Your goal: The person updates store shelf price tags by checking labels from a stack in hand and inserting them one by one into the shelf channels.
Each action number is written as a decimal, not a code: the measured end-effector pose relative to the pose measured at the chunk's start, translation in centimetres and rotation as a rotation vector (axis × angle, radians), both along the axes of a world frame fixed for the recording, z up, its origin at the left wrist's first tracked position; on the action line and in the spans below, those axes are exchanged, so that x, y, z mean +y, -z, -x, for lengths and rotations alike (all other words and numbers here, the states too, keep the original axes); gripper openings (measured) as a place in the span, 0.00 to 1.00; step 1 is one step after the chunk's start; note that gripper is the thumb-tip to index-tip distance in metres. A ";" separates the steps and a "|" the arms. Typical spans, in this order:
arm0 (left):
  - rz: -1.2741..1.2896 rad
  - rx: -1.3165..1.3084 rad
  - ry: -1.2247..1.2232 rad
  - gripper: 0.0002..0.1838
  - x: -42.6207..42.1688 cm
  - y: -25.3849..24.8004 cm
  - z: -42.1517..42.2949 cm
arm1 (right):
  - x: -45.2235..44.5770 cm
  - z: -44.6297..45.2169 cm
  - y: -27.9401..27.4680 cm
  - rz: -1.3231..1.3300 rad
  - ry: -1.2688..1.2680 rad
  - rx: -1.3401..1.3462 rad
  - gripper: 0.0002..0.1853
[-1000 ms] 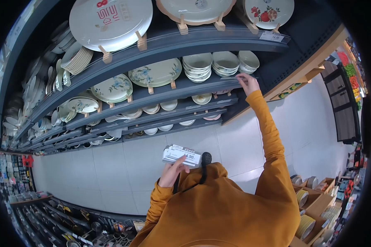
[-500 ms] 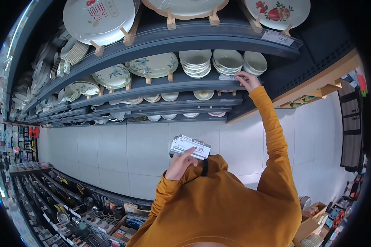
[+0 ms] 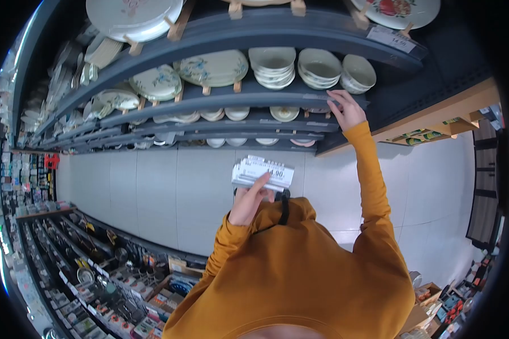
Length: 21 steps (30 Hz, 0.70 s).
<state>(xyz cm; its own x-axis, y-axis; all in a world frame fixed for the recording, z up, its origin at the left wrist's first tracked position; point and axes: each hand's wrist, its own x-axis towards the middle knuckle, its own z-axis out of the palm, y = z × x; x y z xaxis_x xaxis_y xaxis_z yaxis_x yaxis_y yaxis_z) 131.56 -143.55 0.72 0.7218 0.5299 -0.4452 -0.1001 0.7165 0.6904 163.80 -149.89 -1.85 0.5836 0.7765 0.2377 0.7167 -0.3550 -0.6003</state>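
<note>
My left hand (image 3: 251, 201) grips a fanned stack of price cards (image 3: 264, 173) in front of my chest, with the thumb on the top card, which reads 14.90. At the shelf, my right hand (image 3: 346, 109) has thumb and fingers apart at the front edge (image 3: 288, 100) of the shelf, with nothing visible between them. Just above its fingertips sit a stack of bowls (image 3: 320, 68) and, to the right, another bowl stack (image 3: 358, 73). Farther left on that shelf are more bowls (image 3: 272, 66) and a flowered oval plate (image 3: 212, 68).
Large plates (image 3: 134, 17) stand on wooden holders on the upper shelf, with a price label (image 3: 391, 38) at its right end. Lower shelves hold more dishes. A wooden-edged shelf end (image 3: 435, 107) is at the right. Racks of utensils (image 3: 85, 275) line the lower left.
The label that was by my right fingertips now lies flat along the shelf edge, and my fingers have spread away from it. The view has shifted, and my left hand with the cards sits higher.
</note>
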 end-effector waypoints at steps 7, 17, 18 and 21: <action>-0.112 0.008 -0.054 0.08 -0.1 -0.8 -0.8 | -3.1 13.2 -3.0 -0.312 -0.256 0.962 0.13; -0.183 -0.012 0.014 0.09 -0.8 -0.9 -2.0 | -5.8 14.6 -4.0 -0.380 -0.127 0.963 0.09; -0.190 -0.018 0.025 0.09 -0.8 -0.9 -2.1 | -6.1 14.6 -4.0 -0.377 -0.119 0.963 0.09; -0.187 -0.037 0.059 0.09 -0.9 -0.8 -2.3 | -6.8 14.6 -3.9 -0.376 -0.109 0.942 0.09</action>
